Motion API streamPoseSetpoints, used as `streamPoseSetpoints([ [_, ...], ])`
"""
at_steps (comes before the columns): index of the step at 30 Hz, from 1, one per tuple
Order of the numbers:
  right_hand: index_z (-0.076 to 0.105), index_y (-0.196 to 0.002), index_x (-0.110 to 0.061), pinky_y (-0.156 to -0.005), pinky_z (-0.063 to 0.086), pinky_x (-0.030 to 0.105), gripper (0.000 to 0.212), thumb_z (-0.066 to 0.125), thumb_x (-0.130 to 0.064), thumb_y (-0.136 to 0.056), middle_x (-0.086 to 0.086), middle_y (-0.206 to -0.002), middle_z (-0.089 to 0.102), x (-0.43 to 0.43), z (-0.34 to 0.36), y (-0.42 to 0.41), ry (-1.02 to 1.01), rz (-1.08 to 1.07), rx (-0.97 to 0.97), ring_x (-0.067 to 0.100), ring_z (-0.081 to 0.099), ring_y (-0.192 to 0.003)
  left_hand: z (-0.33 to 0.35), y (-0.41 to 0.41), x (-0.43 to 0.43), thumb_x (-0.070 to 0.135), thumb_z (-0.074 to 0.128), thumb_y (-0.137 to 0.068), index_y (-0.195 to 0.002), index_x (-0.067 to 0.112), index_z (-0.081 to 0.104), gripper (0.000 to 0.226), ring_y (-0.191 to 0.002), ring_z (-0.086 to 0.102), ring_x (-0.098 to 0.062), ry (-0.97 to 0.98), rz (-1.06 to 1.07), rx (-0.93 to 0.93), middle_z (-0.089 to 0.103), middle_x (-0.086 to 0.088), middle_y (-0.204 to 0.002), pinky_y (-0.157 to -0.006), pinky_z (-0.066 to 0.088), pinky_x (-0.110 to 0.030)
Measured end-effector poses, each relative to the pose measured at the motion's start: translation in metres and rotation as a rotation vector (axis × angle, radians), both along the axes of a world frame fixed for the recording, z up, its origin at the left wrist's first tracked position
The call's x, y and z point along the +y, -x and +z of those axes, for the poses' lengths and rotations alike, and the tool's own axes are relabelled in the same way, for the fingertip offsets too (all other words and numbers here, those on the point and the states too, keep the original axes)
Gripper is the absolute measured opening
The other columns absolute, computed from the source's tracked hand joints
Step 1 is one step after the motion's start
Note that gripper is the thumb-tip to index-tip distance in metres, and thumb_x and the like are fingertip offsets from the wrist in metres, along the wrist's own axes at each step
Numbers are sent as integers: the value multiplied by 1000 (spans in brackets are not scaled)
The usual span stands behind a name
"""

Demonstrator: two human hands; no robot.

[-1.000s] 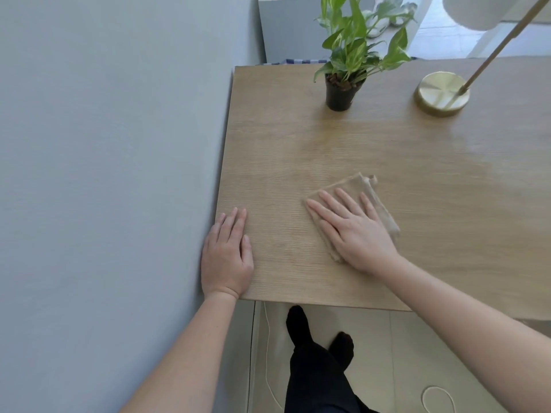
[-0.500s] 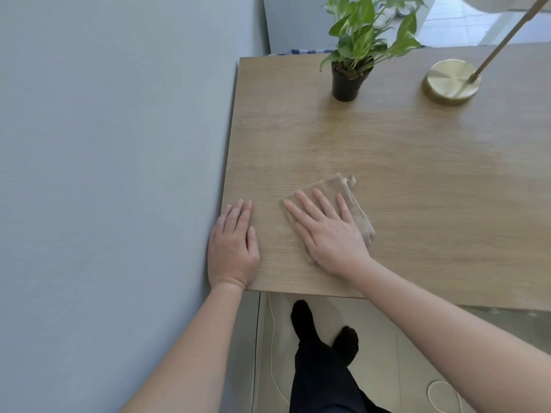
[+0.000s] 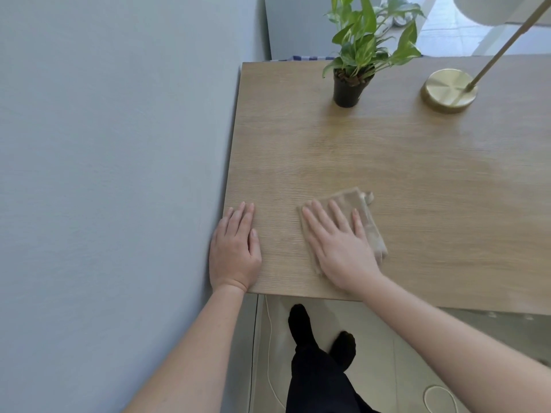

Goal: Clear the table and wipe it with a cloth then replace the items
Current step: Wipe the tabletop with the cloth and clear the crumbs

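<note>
A folded beige cloth (image 3: 369, 231) lies on the wooden table (image 3: 298, 144) near its front edge. My right hand (image 3: 340, 245) presses flat on the cloth with fingers spread, covering most of it. My left hand (image 3: 235, 251) rests flat on the table's front left corner, against the wall, holding nothing. A potted green plant (image 3: 347, 90) in a black pot stands at the back of the table. To its right sits the round brass base of a lamp (image 3: 448, 90).
A grey wall (image 3: 119, 144) runs along the table's left edge. The lamp's slanted stem rises to a white shade (image 3: 489, 10) at the top right. Below the front edge are my dark-socked feet (image 3: 301, 326) and a white cable (image 3: 439, 397) on the floor.
My right hand slid the cloth left toward my left hand, then a little back to the right. My left hand stayed in place.
</note>
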State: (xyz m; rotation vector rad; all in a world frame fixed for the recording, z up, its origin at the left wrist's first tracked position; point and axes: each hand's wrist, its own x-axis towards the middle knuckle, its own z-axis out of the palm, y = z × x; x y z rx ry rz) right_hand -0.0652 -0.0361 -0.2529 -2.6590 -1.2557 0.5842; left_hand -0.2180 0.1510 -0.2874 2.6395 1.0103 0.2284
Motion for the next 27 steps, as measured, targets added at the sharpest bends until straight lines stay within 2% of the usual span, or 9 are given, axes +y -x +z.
streamPoseSetpoints([
  [2,-9,-167,-46,-131,-7,52,56,8,-55,-114,-22,-175,-9,-22,1,10,-2,66,-4,15,-10,-164,0,-2,0,32,40,-105,-163,29,43,58,-159,32,-18,0,7,-1,41,7,-169,-127,31,-41],
  [5,-1,-165,-55,-132,-2,51,53,9,-59,-113,-26,-174,1,-12,6,-27,-32,96,-11,10,-3,-163,1,-3,0,32,40,-105,-163,29,43,58,-159,32,-18,3,4,3,41,8,-169,-128,31,-41],
  [8,3,-166,-53,-131,-7,50,54,6,-57,-112,-20,-176,3,40,6,-88,-78,-44,-11,13,-2,-164,0,-3,1,32,39,-106,-164,30,42,58,-160,30,-17,10,9,11,39,9,-170,-129,30,-41],
  [12,4,-169,-42,-130,-10,56,60,6,-53,-110,-10,-178,1,105,2,-143,-51,-264,-27,22,-6,-164,1,-4,1,31,40,-106,-164,29,42,58,-160,30,-17,12,-5,-6,40,8,-170,-130,28,-39],
  [15,4,-170,-36,-130,-9,57,61,7,-52,-111,-5,-179,-1,107,-7,-113,-49,-298,-34,25,-7,-164,-1,-3,2,31,41,-105,-163,29,44,58,-159,32,-18,-4,3,-14,42,8,-169,-129,28,-38],
  [21,4,-170,-36,-131,-4,55,59,14,-53,-114,-7,-178,1,32,-12,26,-68,-93,-49,23,-5,-165,-2,-2,2,30,43,-105,-162,27,45,57,-158,35,-20,-15,4,-20,43,5,-168,-127,32,-42],
  [24,7,-170,-39,-131,-2,56,58,15,-53,-114,-8,-178,5,40,-12,9,-60,-81,-51,23,-1,-165,-2,-4,2,30,42,-105,-163,27,45,57,-158,34,-20,-22,2,-17,43,5,-168,-128,31,-41],
  [27,9,-169,-40,-131,-5,56,59,11,-54,-112,-9,-178,7,87,-12,-41,-93,-164,-50,23,0,-165,-2,-3,2,31,41,-106,-163,28,44,58,-159,33,-19,-15,4,-13,42,7,-169,-129,29,-40],
])
